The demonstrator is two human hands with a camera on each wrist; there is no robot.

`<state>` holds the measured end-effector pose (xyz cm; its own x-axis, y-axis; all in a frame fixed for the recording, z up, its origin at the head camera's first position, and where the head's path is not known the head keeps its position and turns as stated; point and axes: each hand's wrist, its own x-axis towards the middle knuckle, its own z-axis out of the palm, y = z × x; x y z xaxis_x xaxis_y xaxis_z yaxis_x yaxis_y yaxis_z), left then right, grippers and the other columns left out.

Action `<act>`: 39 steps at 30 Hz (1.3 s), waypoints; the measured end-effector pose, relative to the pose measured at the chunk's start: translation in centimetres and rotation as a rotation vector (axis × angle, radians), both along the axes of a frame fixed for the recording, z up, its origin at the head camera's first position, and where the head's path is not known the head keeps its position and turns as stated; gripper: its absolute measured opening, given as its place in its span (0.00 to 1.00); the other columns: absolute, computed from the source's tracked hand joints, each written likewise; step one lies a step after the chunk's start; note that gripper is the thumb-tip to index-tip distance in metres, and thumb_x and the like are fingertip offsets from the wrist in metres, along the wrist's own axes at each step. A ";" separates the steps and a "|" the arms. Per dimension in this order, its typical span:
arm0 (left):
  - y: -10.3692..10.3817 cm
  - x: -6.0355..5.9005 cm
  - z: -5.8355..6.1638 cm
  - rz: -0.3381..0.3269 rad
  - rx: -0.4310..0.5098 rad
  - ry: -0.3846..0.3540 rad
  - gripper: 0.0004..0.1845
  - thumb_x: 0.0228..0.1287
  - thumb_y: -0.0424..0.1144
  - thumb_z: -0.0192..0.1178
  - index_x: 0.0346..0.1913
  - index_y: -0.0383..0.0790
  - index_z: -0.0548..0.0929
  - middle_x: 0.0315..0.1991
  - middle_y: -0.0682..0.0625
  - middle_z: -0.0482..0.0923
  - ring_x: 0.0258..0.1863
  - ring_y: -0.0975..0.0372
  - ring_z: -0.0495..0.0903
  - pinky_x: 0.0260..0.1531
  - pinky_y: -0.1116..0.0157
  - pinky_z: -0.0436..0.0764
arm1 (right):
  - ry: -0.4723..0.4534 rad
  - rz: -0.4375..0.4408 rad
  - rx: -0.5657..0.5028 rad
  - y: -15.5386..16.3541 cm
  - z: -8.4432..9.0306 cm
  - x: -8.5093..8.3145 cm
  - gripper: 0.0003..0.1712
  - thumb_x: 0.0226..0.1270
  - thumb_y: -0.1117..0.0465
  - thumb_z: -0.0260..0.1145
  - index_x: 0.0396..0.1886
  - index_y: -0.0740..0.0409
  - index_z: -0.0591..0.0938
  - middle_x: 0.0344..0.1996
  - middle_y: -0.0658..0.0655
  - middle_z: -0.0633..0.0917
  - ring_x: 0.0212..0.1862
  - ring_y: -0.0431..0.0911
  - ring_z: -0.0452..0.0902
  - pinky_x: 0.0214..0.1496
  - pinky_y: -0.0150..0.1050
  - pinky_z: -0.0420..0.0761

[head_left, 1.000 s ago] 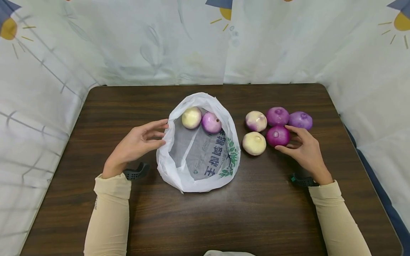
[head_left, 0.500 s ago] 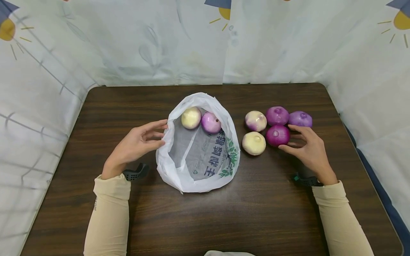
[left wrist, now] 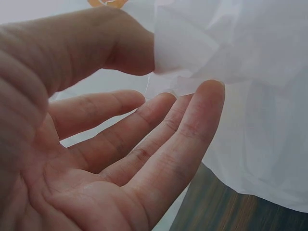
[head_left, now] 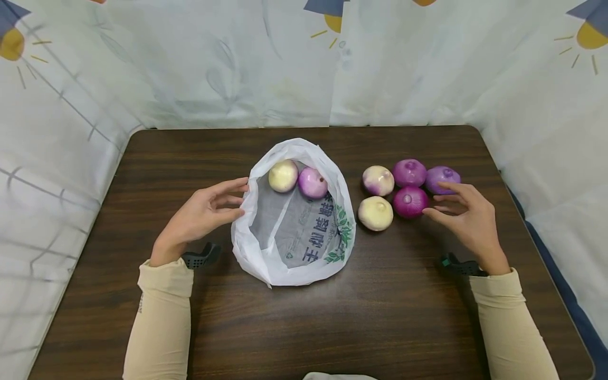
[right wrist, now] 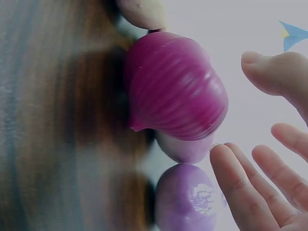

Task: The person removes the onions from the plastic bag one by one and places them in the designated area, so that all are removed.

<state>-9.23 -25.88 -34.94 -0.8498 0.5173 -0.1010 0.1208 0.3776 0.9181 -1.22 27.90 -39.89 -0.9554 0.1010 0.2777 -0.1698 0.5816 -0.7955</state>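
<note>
The left hand point(head_left: 201, 215) is pinching the white bag point(head_left: 266, 253) rim at 9 o'clock. The right hand point(head_left: 467, 221), fingers spread, is hovering just beside the dark purple onion point(head_left: 410, 201) on the counter point(head_left: 380, 316).

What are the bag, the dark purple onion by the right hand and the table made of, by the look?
Bag: thin white plastic film, semi-translucent, crinkled, printed on one side. Dark purple onion: probably a plastic or rubber replica; glossy, even ribbing, saturated colour, though real cannot be ruled out. Table: dark wood-grain top, smooth low sheen, likely laminate or veneer.
</note>
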 end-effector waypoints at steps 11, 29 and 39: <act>-0.2 0.3 0.3 -0.004 0.024 -0.004 0.35 0.68 0.26 0.65 0.77 0.35 0.67 0.70 0.33 0.72 0.52 0.76 0.82 0.49 0.78 0.84 | 0.091 0.039 -0.049 -0.7 1.3 -0.7 0.37 0.44 0.84 0.78 0.60 0.69 0.82 0.48 0.39 0.84 0.46 0.29 0.88 0.43 0.21 0.84; -0.4 0.4 0.6 0.000 0.015 -0.008 0.36 0.69 0.28 0.65 0.77 0.39 0.67 0.71 0.36 0.72 0.53 0.76 0.82 0.49 0.77 0.84 | 0.105 0.136 -0.074 -4.6 2.8 -3.0 0.34 0.46 0.81 0.80 0.58 0.66 0.84 0.46 0.39 0.86 0.43 0.33 0.89 0.44 0.23 0.86; -0.4 0.5 0.7 -0.005 0.043 -0.006 0.36 0.68 0.27 0.65 0.77 0.38 0.68 0.71 0.36 0.72 0.53 0.75 0.82 0.50 0.76 0.84 | 0.087 0.217 -0.104 -7.3 3.1 -4.1 0.34 0.47 0.80 0.79 0.57 0.63 0.84 0.45 0.41 0.86 0.43 0.34 0.89 0.47 0.27 0.87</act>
<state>-8.71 -26.31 -34.27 -0.8466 0.5257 -0.0834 0.1172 0.3370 0.9342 -5.36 20.63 -36.74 -0.9306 -0.0713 0.3589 -0.3523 0.4396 -0.8262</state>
